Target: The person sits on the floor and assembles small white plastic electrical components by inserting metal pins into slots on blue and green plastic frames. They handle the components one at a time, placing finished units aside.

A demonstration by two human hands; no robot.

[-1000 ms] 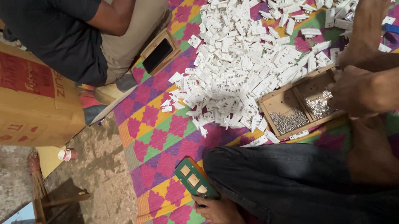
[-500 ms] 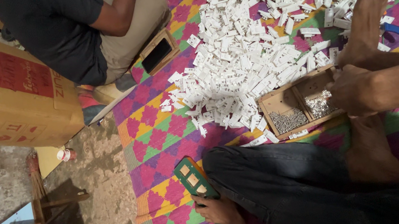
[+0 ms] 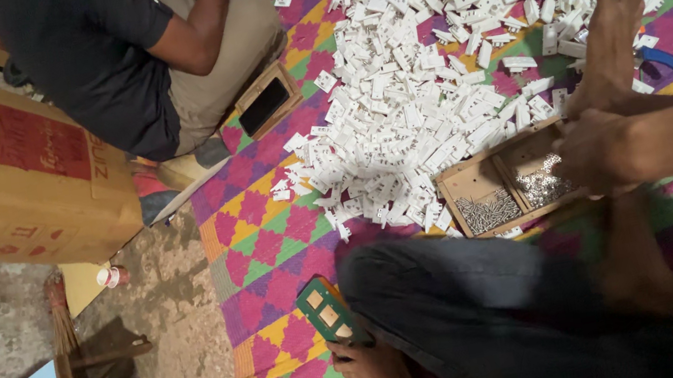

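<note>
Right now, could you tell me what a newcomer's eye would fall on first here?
First the heap of white socket parts spread over the bright mat. Next, the right hand reaching into a wooden tray of small metal bits, and the left hand holding a green panel low down.

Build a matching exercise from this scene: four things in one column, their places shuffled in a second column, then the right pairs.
Things
1. cardboard box
2. phone
3. wooden tray
4. green plate

Places
A. held in the left hand, in its grip
B. on the bare floor, off the patterned mat
C. at the right hand, with screws in one compartment
D. on the mat beside the seated co-worker

Pairs: 1-B, 2-D, 3-C, 4-A
</note>
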